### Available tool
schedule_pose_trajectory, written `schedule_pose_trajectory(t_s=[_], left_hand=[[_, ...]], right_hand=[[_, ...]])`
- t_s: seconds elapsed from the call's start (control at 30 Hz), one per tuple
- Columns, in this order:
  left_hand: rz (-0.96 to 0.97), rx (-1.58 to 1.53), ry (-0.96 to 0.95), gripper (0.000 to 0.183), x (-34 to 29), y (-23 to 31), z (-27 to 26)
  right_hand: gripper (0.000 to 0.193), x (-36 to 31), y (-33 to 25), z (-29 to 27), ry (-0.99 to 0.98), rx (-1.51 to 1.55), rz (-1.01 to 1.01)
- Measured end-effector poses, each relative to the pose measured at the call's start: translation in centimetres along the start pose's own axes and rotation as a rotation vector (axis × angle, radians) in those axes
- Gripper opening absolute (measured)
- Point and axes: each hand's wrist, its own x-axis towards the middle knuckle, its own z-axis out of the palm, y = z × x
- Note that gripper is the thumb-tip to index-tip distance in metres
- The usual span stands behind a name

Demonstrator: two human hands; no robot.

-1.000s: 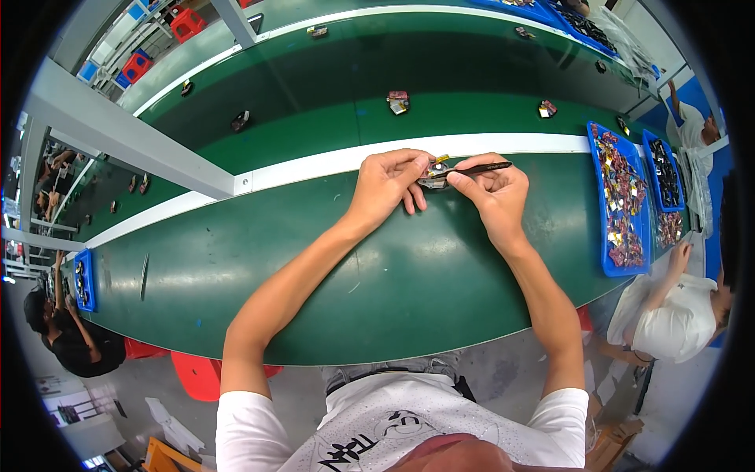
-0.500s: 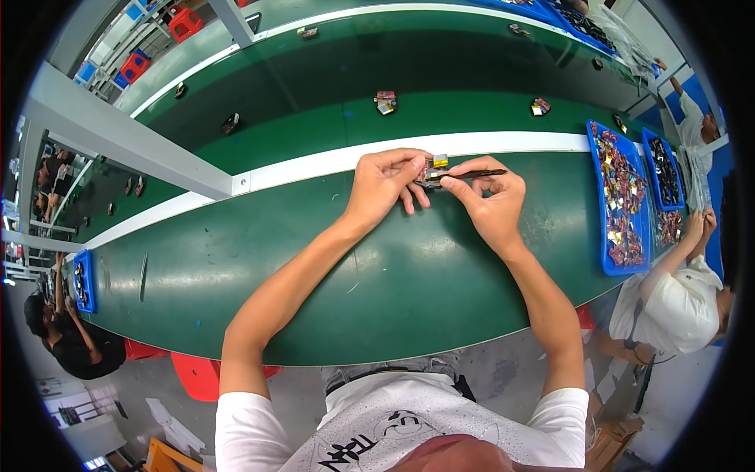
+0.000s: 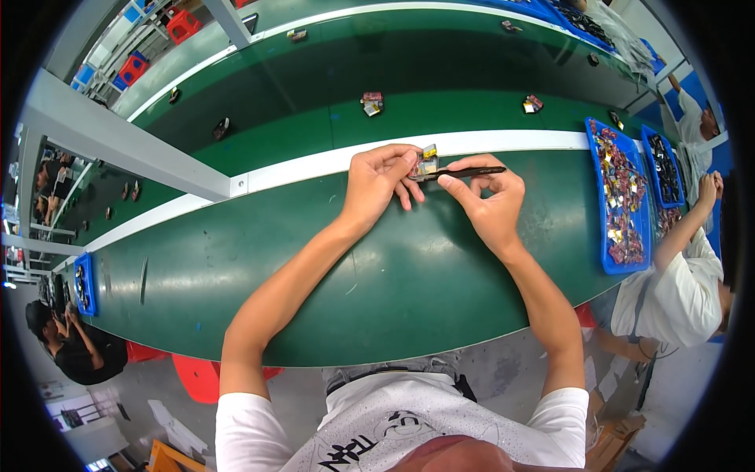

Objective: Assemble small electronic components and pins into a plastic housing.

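Over the far side of the green worktable (image 3: 377, 299), my left hand (image 3: 372, 182) pinches a small electronic assembly (image 3: 427, 165) between thumb and fingers. The piece has a reddish board, a dark edge and a yellow-and-silver part standing up at its far end. My right hand (image 3: 497, 203) grips black tweezers (image 3: 476, 171) between thumb and index finger. They point left, with their tip at the near edge of the assembly. Whether the tip grasps any part is too small to make out.
Beyond a white rail (image 3: 503, 141) runs a green conveyor belt (image 3: 440, 114) carrying spaced assemblies (image 3: 372, 104). On the right, a blue tray (image 3: 602, 216) holds many reddish boards. Another pair of tweezers (image 3: 143, 279) lies at left. A grey post (image 3: 134, 138) rises left; co-workers sit at both sides.
The assembly in my left hand has turned and shows more of its face, and the tweezers lie flatter along its near edge. Pieces on the belt have shifted left.
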Motion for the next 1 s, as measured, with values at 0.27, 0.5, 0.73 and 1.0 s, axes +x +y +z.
schedule_pose_trajectory(t_s=[0.27,0.5,0.73,1.0], left_hand=[[0.004,0.007,-0.001,0.031,-0.1,-0.2,0.1],[-0.007,-0.028,-0.048,0.031,0.2,-0.2,0.4],[0.0,0.037,-0.065,0.03,0.5,-0.7,0.8],[-0.026,0.081,-0.023,0.023,0.5,-0.3,1.0]], right_hand=[[0.014,-0.4,0.2,0.4,0.0,-0.127,-0.137],[0.013,-0.3,0.5,-0.2,0.016,-0.193,-0.204],[0.013,-0.2,1.1,-0.5,0.008,-0.244,-0.301],[0.014,-0.3,1.1,0.2,0.023,-0.198,-0.341]])
